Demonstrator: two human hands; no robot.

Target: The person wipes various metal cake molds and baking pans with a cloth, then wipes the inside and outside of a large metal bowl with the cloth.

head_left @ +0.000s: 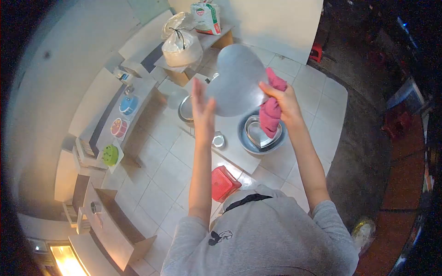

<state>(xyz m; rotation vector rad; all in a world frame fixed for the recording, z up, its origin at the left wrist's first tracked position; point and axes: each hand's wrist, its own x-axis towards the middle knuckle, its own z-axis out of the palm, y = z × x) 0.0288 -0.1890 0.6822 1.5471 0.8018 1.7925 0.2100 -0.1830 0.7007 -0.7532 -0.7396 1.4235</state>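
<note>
One heart-shaped tin (239, 78), large, plain metal, somewhat blurred, is held up beyond the basin (244, 143), over the far part of the low table (241, 160). Its right edge is gripped by the right hand (283, 103), thumb laid on the metal, fingers clamped on tin and bunched pink cloth (270, 120) together; the cloth is let hang towards the basin. The left hand (202, 108) is raised at the left edge, thumb spread from the fingers and nothing seen grasped; whether the metal is touched cannot be told through the blur. For sound handling, it is judged that the rim should be supported at two opposite sides, the broad face kept from flexing or swinging, thin edges met with cloth rather than bare skin, and the loose end gathered clear of the basin. Smaller heart-shaped tins (263, 131) are stored in that basin; one metal cup (218, 140) is placed to its left, one red basket (224, 181) nearer. Markings: on the white sack (208, 19) at the far side, green and red print is shown, too small to be read; on the grey shirt (258, 234), a black-and-white figure is printed, no lettering made out.
</note>
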